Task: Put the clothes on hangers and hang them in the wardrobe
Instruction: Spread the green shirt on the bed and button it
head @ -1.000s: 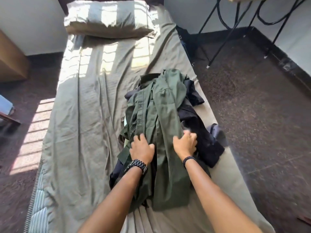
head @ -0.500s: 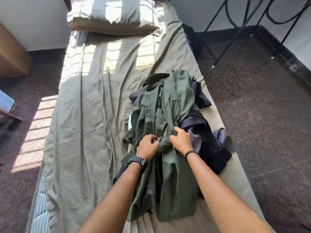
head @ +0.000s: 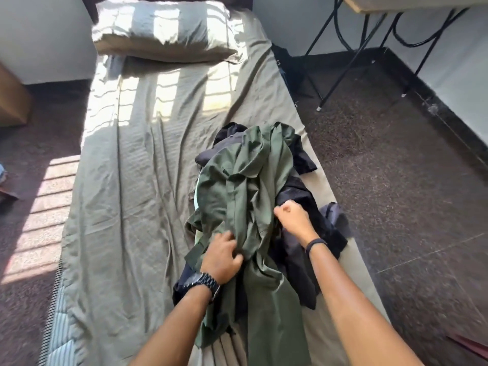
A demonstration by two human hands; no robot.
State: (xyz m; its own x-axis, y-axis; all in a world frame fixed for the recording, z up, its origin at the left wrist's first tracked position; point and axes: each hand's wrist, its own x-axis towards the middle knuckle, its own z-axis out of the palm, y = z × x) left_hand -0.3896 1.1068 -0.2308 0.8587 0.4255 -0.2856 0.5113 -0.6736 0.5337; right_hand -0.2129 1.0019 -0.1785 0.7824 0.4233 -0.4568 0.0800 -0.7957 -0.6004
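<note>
Progress is at its very start, as I judge it; no hanger and no wardrobe show in the head view, and every garment lies in one heap near the right edge of the bed [head: 111, 233], toward its foot end; nothing is yet hung, so the whole of the hanging is left. On top of the heap lies the green shirt [head: 245, 186], over the dark clothes [head: 298, 249] that spread beneath it and out toward the right edge; the pillow [head: 163, 30] sits at the head end, well apart from the pile. The left hand [head: 221, 257] has its fingers curled into a fold of the green shirt at its lower middle, grasping the cloth; the right hand [head: 293, 220] is clenched at the shirt's right border where it meets the dark clothes, and seems to pinch the shirt's edge, though the pinched cloth itself is hard to make out. Against the frame half a second back, the two hands have drawn apart, the left lower and the right farther right; the shirt is bunched higher and more rumpled, its upper part pulled toward the person, which reads as the shirt being lifted free of the pile.
</note>
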